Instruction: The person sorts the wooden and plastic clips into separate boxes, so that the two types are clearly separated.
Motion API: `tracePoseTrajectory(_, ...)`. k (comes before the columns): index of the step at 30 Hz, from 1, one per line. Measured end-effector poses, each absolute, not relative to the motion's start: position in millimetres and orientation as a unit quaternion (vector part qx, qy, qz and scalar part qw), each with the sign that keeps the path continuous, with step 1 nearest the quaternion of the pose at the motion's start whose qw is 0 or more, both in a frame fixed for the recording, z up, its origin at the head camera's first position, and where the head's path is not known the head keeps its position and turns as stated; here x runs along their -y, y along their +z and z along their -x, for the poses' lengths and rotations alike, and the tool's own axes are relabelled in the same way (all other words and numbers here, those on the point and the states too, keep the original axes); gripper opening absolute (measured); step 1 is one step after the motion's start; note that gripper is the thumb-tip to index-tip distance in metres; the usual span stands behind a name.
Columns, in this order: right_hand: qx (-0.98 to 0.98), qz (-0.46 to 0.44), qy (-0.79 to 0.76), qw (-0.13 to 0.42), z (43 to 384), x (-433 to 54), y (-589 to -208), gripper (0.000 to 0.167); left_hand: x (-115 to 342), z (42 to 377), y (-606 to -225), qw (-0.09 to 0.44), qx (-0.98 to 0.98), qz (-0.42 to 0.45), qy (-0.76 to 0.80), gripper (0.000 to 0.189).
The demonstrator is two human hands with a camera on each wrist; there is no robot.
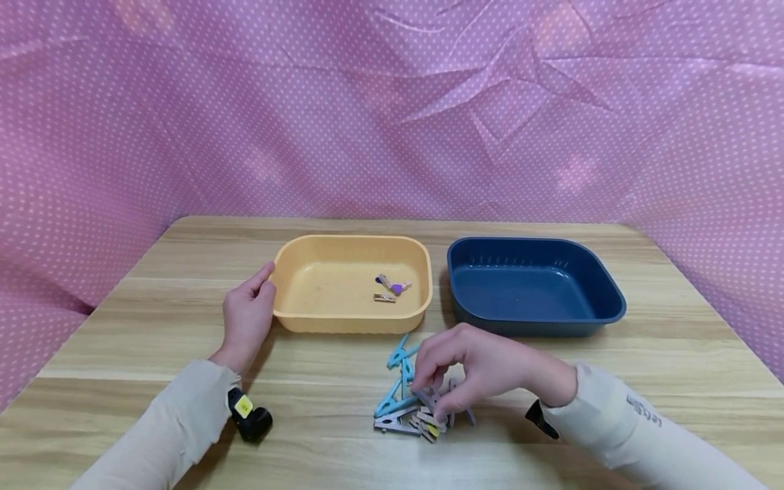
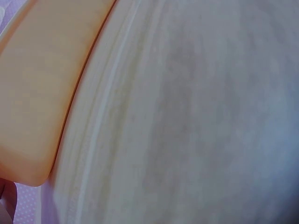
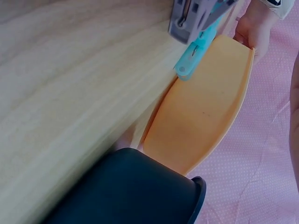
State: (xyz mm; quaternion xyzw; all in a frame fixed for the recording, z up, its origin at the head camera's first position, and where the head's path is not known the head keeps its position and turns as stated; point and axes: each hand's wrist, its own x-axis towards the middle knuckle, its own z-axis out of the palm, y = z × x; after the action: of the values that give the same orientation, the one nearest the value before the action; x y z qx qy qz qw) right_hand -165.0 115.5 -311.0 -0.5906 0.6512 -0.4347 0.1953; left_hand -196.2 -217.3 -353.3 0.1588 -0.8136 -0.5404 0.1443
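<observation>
The left hand (image 1: pixel 246 323) holds the yellow tub (image 1: pixel 324 292) by its left edge, fingers bent. The right hand (image 1: pixel 480 364) curls over a pile of clips (image 1: pixel 388 407) on the table (image 1: pixel 318 422), nearer than both tubs; whether it grips one, I cannot tell. Three pegs (image 1: pixel 384 298) lie in the yellow tub, right side. A blue tub (image 1: pixel 520 289) stands just beside it.

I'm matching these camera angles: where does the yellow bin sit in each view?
Head: yellow bin just left of centre.
Left wrist: along the left side, cut off by the frame.
Right wrist: just right of centre.
Shared landmark: the left hand, at the bin's end.
</observation>
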Motion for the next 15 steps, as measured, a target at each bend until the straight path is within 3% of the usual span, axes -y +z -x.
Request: tracePoseTrajectory(15,-0.665,0.631,-0.334,0.218,159.1,-107.4,-316.4,0.024,217.6,196.6,-354.5,0.137,0.815,-0.161,-0.540,0.040)
